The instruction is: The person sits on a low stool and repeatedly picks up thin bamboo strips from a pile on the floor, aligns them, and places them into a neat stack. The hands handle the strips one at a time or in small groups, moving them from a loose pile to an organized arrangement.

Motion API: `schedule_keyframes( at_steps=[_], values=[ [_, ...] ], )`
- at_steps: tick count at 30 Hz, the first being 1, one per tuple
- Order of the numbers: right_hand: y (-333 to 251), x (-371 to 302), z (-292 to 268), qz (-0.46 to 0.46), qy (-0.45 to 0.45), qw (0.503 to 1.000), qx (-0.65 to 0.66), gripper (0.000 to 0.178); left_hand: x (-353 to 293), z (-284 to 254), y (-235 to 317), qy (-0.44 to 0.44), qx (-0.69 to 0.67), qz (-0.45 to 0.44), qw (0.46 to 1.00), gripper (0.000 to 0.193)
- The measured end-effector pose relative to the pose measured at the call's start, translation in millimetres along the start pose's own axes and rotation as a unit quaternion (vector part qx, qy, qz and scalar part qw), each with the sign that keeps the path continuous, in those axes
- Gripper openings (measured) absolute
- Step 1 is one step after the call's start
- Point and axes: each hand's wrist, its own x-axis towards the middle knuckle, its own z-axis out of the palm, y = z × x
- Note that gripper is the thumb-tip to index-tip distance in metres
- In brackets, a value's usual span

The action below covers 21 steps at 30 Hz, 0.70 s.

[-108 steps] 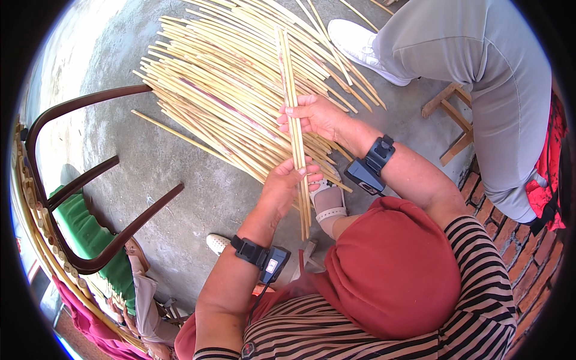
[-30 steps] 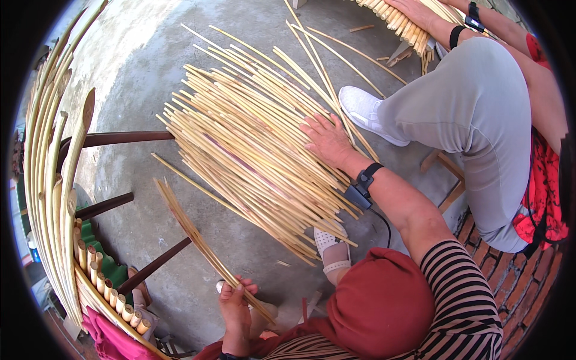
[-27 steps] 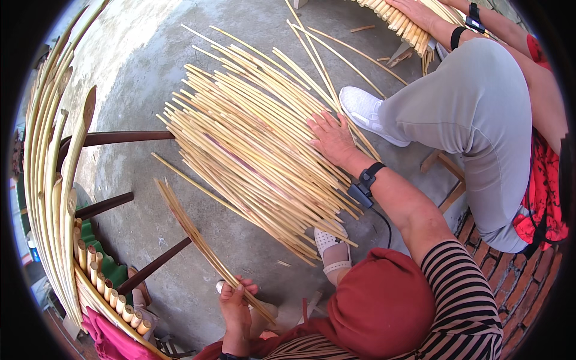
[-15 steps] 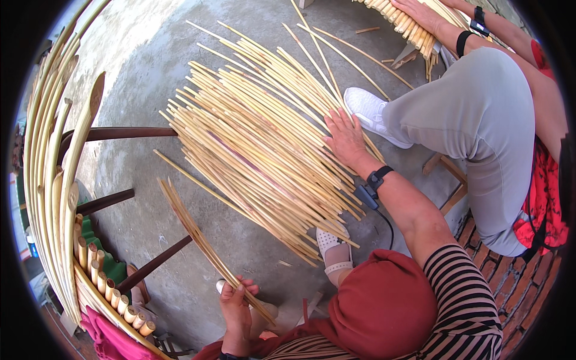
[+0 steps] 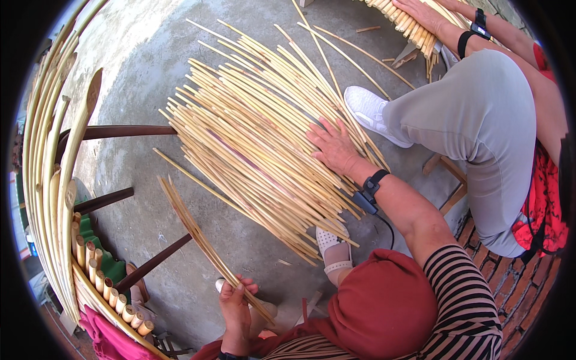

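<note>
A broad pile of thin, pale peeled sticks [image 5: 240, 144] lies slantwise on the concrete floor. My right hand [image 5: 334, 146] rests palm down across its right side, fingers stretched apart on the sticks and nothing gripped. Below the pile, my left hand [image 5: 236, 303] is closed around a small bundle of long sticks [image 5: 201, 234]. These are slightly bent and browner than the pile; their far ends point up and left, off the floor. One loose stick [image 5: 192, 178] juts out from the pile's lower left edge.
At left stands a curved frame of bent poles [image 5: 51, 180] with dark legs [image 5: 129, 132] and short round pegs [image 5: 99, 280]. On the right sits a co-worker in grey trousers [image 5: 468, 108], a white shoe [image 5: 366, 108] beside the pile. Their hand [image 5: 420, 15] lies on bundled thicker sticks [image 5: 408, 27].
My right hand has slid left and slightly nearer over the pile, and some sticks along the right edge have shifted. My left hand and its bundle have stayed almost still.
</note>
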Motion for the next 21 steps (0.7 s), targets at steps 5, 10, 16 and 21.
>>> schedule_keyframes(
  at_steps=[5,10,16,21],
  values=[
    [8,3,4,0.036,0.005,0.999,-0.012,0.059,-1,0,1,0.001,0.002,0.002,1.000,0.020],
    [12,2,6,0.044,0.010,0.999,-0.008,0.060,1,-1,-1,0.000,0.000,0.002,1.000,0.020],
    [-4,4,-2,0.062,-0.002,0.998,-0.021,0.064,1,-2,-2,0.007,0.000,-0.003,1.000,0.020],
    [-26,-2,2,-0.086,0.021,0.996,-0.002,0.069,1,-1,-1,0.005,0.000,-0.006,1.000,0.020]
  ],
)
